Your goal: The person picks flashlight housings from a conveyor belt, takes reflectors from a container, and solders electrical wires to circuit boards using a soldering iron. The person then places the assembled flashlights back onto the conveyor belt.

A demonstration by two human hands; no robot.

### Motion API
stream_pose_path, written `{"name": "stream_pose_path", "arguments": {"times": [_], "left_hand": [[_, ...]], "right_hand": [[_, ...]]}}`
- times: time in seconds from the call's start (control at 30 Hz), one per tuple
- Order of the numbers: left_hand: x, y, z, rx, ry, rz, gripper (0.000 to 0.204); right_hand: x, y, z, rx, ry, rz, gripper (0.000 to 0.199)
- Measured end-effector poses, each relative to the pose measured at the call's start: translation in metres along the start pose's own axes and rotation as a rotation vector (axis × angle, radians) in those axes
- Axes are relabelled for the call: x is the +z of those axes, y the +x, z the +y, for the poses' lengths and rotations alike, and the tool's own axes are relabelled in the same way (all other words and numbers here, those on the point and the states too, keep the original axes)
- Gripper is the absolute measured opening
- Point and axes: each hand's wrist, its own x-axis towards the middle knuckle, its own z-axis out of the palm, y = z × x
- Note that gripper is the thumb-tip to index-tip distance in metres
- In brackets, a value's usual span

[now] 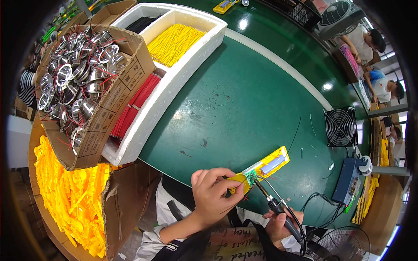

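A yellow plastic casing [284, 154] lies at a slant near the table's front edge. Inside it are a blue-grey cylindrical cell [273, 165] and a small green circuit board [251, 175]. My left hand [213, 191] pinches the casing's near left end between thumb and fingers, which partly hide that end. In my right hand [281, 224] is a soldering iron [275, 204] with a thin metal feed tube alongside. Its tip reaches the circuit board; whether it touches is too small to tell. A short red wire shows by the casing.
A white foam tray [191, 61] holds yellow, red and black wires at the left. Beside it, cartons hold shiny reflectors [80, 69] and yellow plastic parts [72, 195]. A black fan [341, 127], a blue soldering station [347, 180] and cables stand right. Other people sit far right.
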Motion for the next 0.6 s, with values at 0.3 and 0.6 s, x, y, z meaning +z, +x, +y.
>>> {"name": "stream_pose_path", "arguments": {"times": [0.3,0.6], "left_hand": [[0.0013,-0.0006,-0.0006,-0.007,-0.006,0.001,0.015],[-0.0002,-0.0011,0.0005,-0.004,-0.012,0.002,0.015]], "right_hand": [[-0.0082,-0.0021,0.0052,-0.004,-0.043,-0.051,0.037],[-0.0064,-0.0031,0.0029,0.002,-0.024,-0.024,0.036]]}}
